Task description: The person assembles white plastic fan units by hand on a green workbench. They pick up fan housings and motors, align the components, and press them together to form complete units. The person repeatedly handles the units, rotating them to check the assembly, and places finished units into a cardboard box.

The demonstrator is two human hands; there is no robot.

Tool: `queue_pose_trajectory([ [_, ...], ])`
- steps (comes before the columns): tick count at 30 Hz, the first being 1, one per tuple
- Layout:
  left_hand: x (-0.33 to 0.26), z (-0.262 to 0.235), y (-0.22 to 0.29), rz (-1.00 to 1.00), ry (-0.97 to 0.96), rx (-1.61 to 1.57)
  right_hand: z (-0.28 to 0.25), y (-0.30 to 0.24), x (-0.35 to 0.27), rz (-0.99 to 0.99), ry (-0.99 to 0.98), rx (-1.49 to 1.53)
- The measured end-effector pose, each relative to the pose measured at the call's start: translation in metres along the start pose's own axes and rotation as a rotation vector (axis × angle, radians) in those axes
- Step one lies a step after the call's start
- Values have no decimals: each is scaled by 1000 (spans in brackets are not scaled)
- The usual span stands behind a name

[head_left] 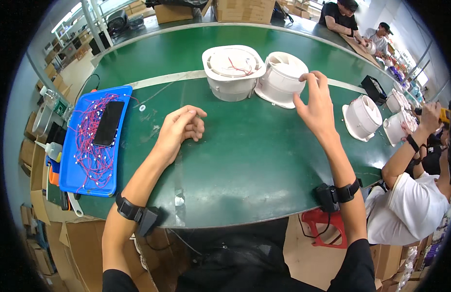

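My right hand (315, 107) is at the right side of a white round fan housing (283, 82), thumb and fingers spread apart, fingertips at its upper side. This housing rests on its wide flange, its vaned end upward. Close by on its left stands another white fan housing (230, 87), flange uppermost, with thin red wires lying on its top. My left hand (179, 129) hovers over the green table (240, 170) with fingers loosely curled and slightly apart; nothing shows in it.
At the left, a blue tray (113, 182) holds tangled red wires (91, 160) and a black phone (109, 124). More white housings (364, 117) stand at the right, beside a co-worker in a white shirt (405, 209). A red stool (327, 226) is under the table edge.
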State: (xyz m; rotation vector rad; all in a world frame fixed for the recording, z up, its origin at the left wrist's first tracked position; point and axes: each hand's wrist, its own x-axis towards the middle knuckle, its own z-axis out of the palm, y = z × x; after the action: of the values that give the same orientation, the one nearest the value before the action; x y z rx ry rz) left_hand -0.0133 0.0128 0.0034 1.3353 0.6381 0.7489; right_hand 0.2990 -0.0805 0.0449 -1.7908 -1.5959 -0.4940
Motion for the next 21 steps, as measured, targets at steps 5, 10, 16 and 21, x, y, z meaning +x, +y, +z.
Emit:
queue_pose_trajectory([
  [5, 0, 0, -6, 25, -20, 92, 0, -42, 9, -237, -2, 135],
  [10, 0, -3, -12, 101, -72, 115, 26, -80, 23, -492, -69, 154],
  [16, 9, -13, -13, 241, 50, 92, 68, -91, 35, -487, -56, 106],
  [21, 16, -31, -18, 388, 310, 255, 52, -108, 23, -467, -113, 254],
])
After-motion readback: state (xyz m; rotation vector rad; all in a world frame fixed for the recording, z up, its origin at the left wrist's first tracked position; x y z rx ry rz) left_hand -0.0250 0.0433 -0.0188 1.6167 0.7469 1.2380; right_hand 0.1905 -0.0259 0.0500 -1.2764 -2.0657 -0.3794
